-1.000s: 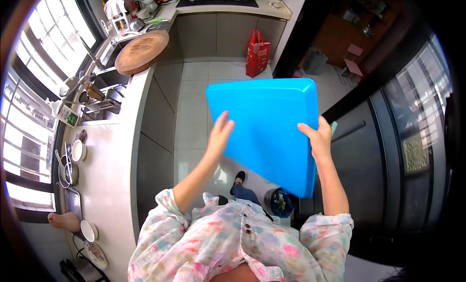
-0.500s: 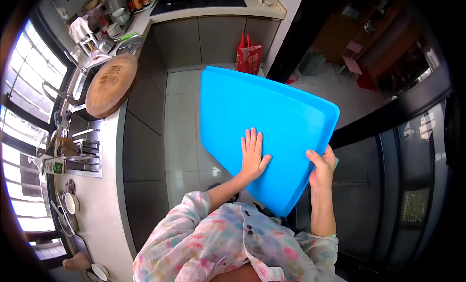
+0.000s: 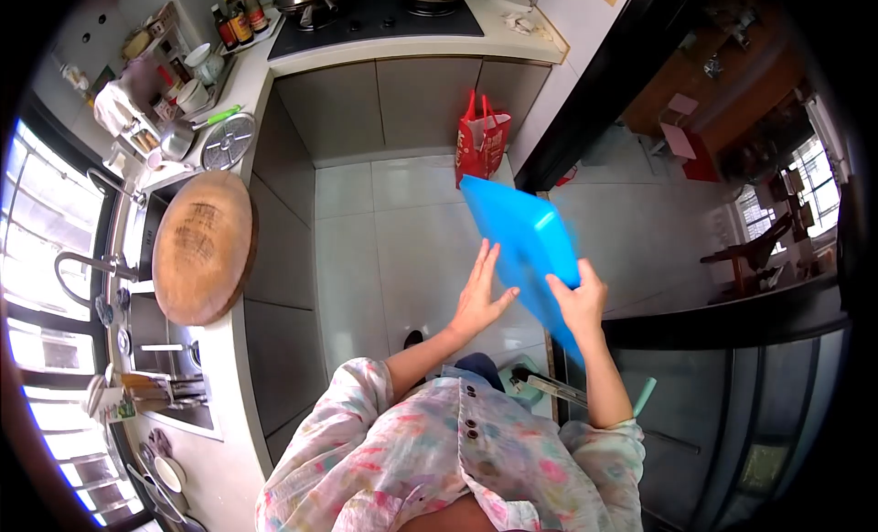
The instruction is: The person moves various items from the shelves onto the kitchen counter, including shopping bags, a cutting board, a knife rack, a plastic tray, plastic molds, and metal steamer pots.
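Observation:
A large blue plastic tray with a raised rim [image 3: 517, 225] is turned almost edge-on in front of me. My right hand [image 3: 583, 305] grips its right edge, thumb on the near side. Beside its left face is my left hand [image 3: 480, 296], fingers stretched out and apart; whether the fingertips touch the plastic I cannot tell. Low by my legs, a pale green item with a dark and metal part [image 3: 530, 381] shows under the tray, its kind unclear.
On the left counter, a round wooden board [image 3: 203, 248] lies over the sink edge. A red bag [image 3: 482, 139] stands on the floor by the far cabinets [image 3: 338, 111]. The stove [image 3: 375, 29] holds pans. To the right are a doorway and dark glass door panels [image 3: 677, 395].
The blue tray has swung from facing me broadly to nearly edge-on. My left hand, flat against it before, now sits at its side. My view has shifted, showing more of the stove.

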`<state>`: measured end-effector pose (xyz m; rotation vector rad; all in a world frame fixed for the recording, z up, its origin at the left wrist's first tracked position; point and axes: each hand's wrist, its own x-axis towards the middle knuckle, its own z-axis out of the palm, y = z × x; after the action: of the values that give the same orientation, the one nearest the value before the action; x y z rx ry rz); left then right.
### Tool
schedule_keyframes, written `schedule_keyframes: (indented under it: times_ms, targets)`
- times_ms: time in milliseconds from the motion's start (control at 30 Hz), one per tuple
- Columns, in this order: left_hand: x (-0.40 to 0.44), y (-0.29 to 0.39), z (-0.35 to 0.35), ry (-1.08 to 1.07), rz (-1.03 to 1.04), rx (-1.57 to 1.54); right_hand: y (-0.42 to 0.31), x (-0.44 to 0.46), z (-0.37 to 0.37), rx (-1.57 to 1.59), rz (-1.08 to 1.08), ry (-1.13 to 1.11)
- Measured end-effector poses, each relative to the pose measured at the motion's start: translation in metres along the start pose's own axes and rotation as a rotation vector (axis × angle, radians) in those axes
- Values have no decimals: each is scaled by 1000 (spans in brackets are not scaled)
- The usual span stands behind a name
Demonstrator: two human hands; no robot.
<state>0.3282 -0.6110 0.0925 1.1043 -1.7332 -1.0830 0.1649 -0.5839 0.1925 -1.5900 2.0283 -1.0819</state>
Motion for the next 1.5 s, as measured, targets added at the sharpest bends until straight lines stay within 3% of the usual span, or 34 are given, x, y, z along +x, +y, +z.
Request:
schedule_keyframes:
  times_ms: [133, 167, 267, 300, 400, 433, 600, 833, 933, 1067, 1167, 1267, 1400, 1500]
  targets:
    - [64, -4, -24, 312, 263, 58, 13, 51, 39, -287, -445, -133]
    - [77, -13, -23, 330, 195, -28, 16, 66, 48, -291, -439, -163]
    - [115, -24, -46, 319, 195, 260, 37, 119, 76, -297, -538, -237]
    - [133, -22, -51, 378, 291, 378, 37, 134, 86, -274, -534, -284]
    - [181, -28, -56, -48, 143, 857, 60, 179, 138, -167, -647, -374]
    - [200, -39, -54, -130, -18, 957, 65, 199, 155, -185, -666, -387]
    - [276, -104, -89, 18, -86, 860, 77, 290, 205, -214, -776, -393]
    - [320, -196, -173, 205, -460, 703, 149, 418, 264, -488, -588, -423]
    - [348, -251, -205, 273, -480, 721, 147, 456, 322, -561, -566, -459]
    - [394, -330, -249, 162, -486, 709, 143, 489, 400, -551, -486, -406]
    - [430, -408, -281, -23, -748, 471, 144, 515, 448, -581, -433, -389]
    - [463, -465, -293, -94, -725, 471, 148, 542, 482, -621, -350, -430]
    - [504, -532, -296, -144, -692, 427, 185, 573, 532, -557, -260, -292]
    - [543, -568, -308, -35, -483, 351, 188, 592, 523, -562, -218, -216]
